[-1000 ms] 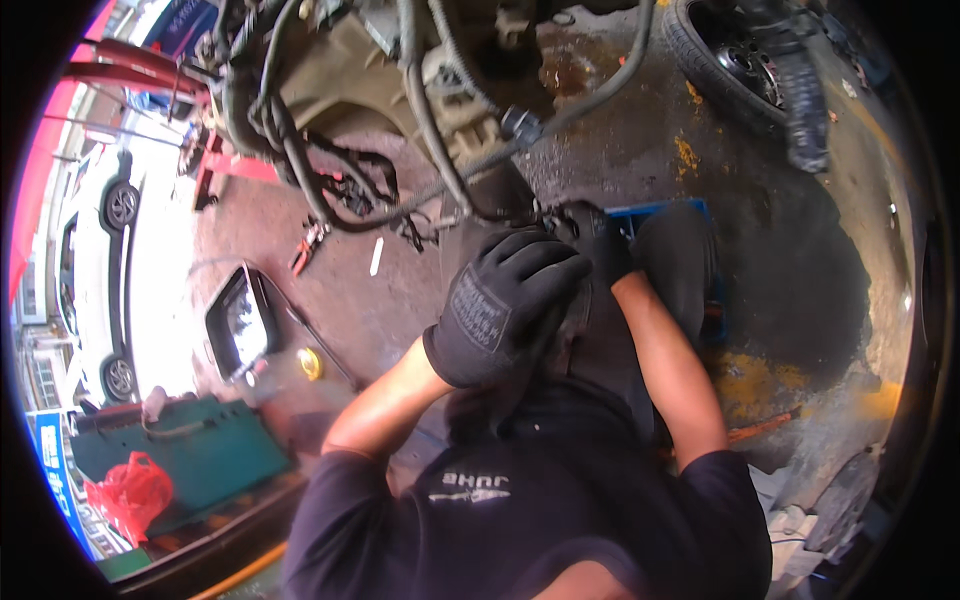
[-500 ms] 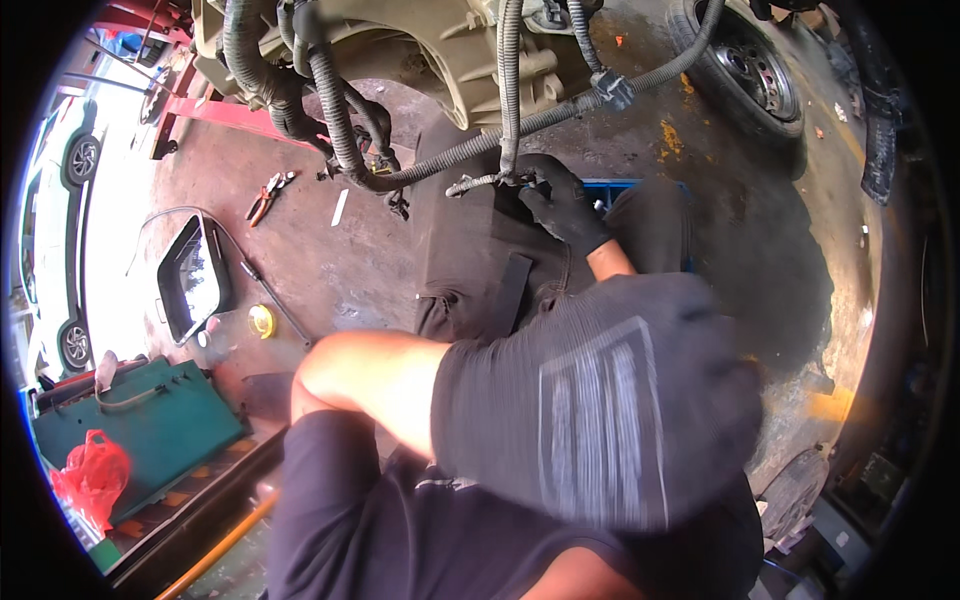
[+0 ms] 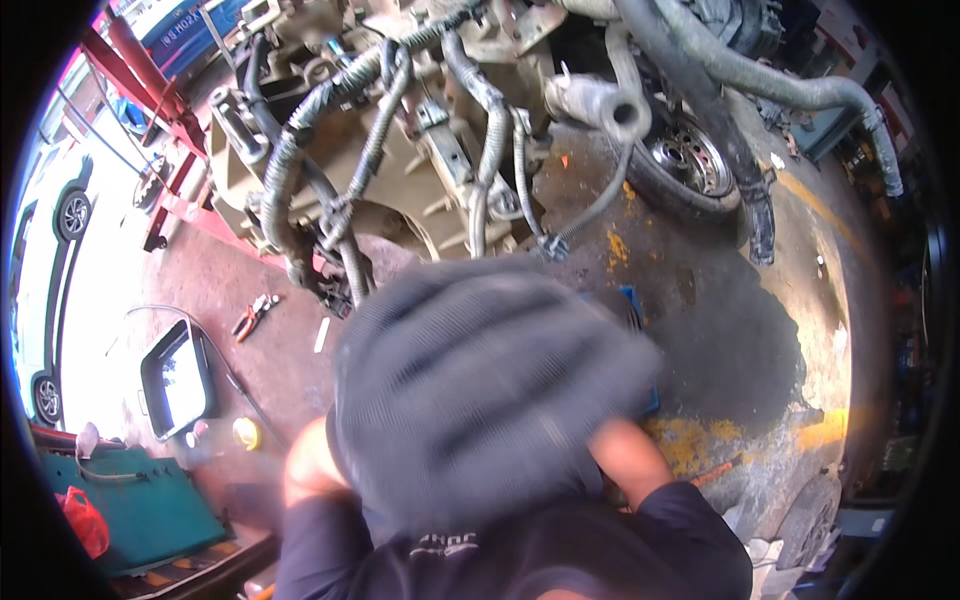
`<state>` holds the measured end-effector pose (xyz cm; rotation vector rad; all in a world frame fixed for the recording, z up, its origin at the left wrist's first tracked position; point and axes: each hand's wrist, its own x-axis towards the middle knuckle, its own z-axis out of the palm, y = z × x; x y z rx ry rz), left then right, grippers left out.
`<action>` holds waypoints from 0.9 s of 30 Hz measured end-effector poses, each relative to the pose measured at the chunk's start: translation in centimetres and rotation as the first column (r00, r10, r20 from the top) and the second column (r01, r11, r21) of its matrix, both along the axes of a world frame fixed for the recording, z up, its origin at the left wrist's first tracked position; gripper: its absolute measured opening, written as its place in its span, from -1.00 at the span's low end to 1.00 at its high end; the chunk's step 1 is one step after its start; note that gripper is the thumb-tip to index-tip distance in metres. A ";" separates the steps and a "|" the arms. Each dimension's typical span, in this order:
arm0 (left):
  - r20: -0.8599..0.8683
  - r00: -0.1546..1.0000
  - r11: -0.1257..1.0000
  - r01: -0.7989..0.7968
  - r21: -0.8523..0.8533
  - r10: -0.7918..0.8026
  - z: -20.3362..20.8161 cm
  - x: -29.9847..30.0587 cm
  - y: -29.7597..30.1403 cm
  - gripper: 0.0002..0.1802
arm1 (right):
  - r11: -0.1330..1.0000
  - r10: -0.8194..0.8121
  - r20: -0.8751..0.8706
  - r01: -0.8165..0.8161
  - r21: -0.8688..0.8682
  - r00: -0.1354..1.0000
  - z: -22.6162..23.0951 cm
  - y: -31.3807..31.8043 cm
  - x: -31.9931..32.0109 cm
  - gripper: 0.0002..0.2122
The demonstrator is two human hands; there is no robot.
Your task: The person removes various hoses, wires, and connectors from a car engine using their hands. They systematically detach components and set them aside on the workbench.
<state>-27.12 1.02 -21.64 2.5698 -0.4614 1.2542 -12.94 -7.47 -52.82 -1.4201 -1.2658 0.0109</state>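
Note:
A dark grey glove on my left hand (image 3: 470, 390) fills the middle of the view, very close and smeared by motion. It covers the lap and the floor behind it, and its fingers cannot be made out clearly. My right forearm (image 3: 632, 462) rises from the lower right and passes behind that glove, which hides the right hand. Beyond the glove hangs a beige metal gearbox or engine housing (image 3: 400, 185). Wiring harness branches in grey corrugated sleeves (image 3: 490, 140) run across it. One thin branch ends in a dark connector (image 3: 552, 247) just past the glove.
Orange-handled pliers (image 3: 252, 318) lie on the floor at left, near a black-rimmed pan (image 3: 178, 380) and a small yellow roll (image 3: 246, 433). A wheel (image 3: 690, 160) lies at the far right. Dark hoses (image 3: 760, 215) hang down there. A red stand (image 3: 180, 215) is at far left.
The view has tilted up, showing more of the housing and hoses. My left glove has swung leftward across the middle. My right hand, at the harness before, is now hidden.

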 end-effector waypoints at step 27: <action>0.115 0.913 0.884 -0.408 0.229 0.392 -2.4 1.9 14.5 -0.60 | 0.685 -0.670 0.377 0.729 -0.017 0.639 19.7 -20.7 15.5 -0.74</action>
